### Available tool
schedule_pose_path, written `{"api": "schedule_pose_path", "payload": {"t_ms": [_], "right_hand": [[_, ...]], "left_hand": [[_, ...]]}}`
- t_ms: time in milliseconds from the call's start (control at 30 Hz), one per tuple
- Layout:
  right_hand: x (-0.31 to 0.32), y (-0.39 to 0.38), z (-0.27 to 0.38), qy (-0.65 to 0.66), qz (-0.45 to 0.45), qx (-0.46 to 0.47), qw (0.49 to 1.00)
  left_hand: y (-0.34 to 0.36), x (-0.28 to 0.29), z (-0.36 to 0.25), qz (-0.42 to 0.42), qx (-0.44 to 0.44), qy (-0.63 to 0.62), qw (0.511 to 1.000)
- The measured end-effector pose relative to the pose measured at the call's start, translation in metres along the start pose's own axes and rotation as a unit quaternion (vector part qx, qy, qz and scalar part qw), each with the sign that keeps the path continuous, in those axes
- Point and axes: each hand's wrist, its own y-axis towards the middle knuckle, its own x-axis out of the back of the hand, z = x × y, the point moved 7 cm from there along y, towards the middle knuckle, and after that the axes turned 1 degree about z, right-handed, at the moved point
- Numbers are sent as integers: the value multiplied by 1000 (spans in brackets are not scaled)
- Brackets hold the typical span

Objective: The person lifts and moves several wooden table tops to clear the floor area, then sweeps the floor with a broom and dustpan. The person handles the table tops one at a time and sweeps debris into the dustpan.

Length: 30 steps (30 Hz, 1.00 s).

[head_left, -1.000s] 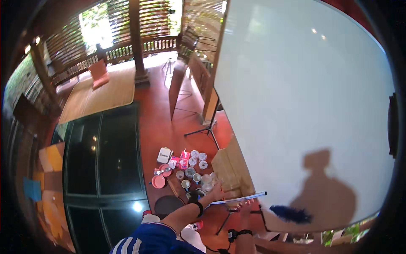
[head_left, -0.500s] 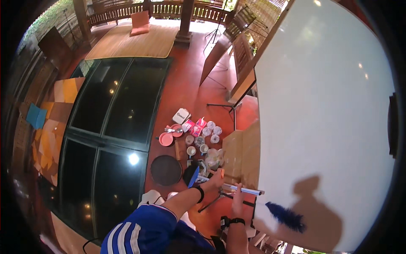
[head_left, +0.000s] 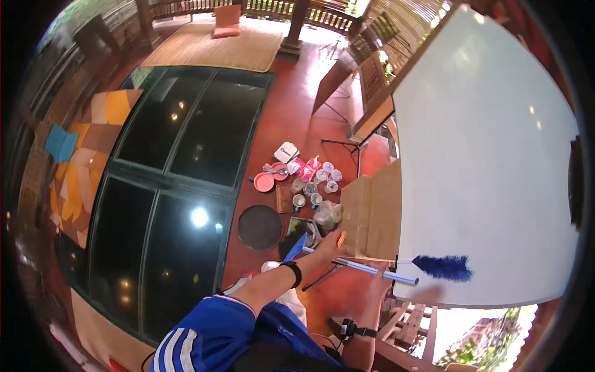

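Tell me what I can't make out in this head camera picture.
All in the head view:
What the orange piece at the left hand belongs to: the hand covers the rest.
Whether the right hand grips the pole: its fingers are blurred.
What the clear plastic bag holds: too small and creased.
Where the right forearm continues: cut off by the lower edge.

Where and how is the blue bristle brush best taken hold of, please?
I would grip the brush by its thin stem, coming from the left: the stem points that way and looks bare, while bristles cover the right part.
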Motion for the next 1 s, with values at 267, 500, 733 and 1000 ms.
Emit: {"api": "schedule_pose_path", "payload": {"t_ms": [267,500,733,1000], "right_hand": [[19,-48,8,15,87,-15,996],[-24,-61,45,0,338,30,941],[-96,-92,52,14,455,0,891],[-193,-144,68,-35,529,50,847]], "left_hand": [[-84,52,-32,-46,-39,23,998],[-152,128,-27,-98,62,-91,989],[-282,208,-12,-272,119,-155,942],[-487,271,52,-344,278,-123,889]]}}
